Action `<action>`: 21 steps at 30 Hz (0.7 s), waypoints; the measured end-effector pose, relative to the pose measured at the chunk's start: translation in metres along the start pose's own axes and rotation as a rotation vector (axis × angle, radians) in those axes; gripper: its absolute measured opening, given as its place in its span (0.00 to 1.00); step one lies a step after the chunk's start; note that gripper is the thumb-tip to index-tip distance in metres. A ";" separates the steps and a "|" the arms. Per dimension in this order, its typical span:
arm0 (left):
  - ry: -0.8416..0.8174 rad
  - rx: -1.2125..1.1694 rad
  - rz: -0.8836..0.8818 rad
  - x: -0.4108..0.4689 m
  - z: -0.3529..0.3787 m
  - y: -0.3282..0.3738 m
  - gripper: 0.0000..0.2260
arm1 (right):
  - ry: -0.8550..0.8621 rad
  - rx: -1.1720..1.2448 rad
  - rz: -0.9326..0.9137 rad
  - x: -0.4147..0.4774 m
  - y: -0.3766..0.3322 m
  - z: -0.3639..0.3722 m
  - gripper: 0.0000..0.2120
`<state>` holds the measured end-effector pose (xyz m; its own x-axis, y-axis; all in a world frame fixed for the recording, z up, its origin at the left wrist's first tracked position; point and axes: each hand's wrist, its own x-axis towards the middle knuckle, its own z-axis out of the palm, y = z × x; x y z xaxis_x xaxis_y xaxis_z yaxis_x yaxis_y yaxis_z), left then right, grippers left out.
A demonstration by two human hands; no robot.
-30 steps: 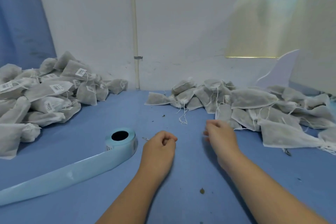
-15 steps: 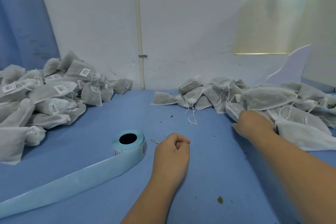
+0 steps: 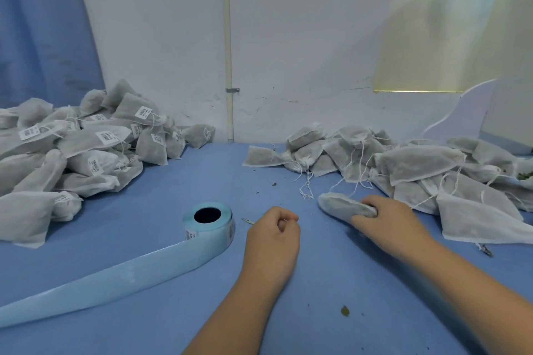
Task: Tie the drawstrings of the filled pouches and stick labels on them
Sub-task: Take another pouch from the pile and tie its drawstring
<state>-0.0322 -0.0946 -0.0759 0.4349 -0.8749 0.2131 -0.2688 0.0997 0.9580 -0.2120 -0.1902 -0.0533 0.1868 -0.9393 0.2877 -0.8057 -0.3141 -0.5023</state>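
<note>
Right hand (image 3: 395,219) has dragged one pouch (image 3: 343,206) off the 2 o'clock pile (image 3: 418,164), fingers curled round it. Left hand (image 3: 272,235), at its 9 o'clock, is curled and apparently empty; I'd turn the neck leftward and catch both strings.

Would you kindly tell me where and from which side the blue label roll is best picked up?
Probably by its curved outer wall, from above: the label roll lies flat, core hole up. Come from its right, where the left hand rests, because its loose strip trails away to the front-left.
</note>
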 end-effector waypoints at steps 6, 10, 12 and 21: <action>0.070 -0.048 -0.033 -0.005 -0.004 0.006 0.05 | -0.280 0.873 0.106 -0.017 -0.008 -0.013 0.05; 0.109 -0.190 -0.048 -0.007 -0.006 0.005 0.04 | -0.322 1.107 0.144 -0.017 -0.009 -0.012 0.12; 0.119 -0.245 -0.074 -0.007 -0.006 0.005 0.06 | -0.249 1.003 0.048 -0.023 -0.015 -0.011 0.07; -0.098 -0.638 -0.313 -0.003 -0.013 0.015 0.16 | -0.136 0.097 -0.666 -0.064 -0.052 -0.002 0.15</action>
<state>-0.0267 -0.0841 -0.0594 0.3219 -0.9434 -0.0796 0.4236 0.0684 0.9033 -0.1829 -0.1135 -0.0440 0.6990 -0.5483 0.4591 -0.4415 -0.8359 -0.3261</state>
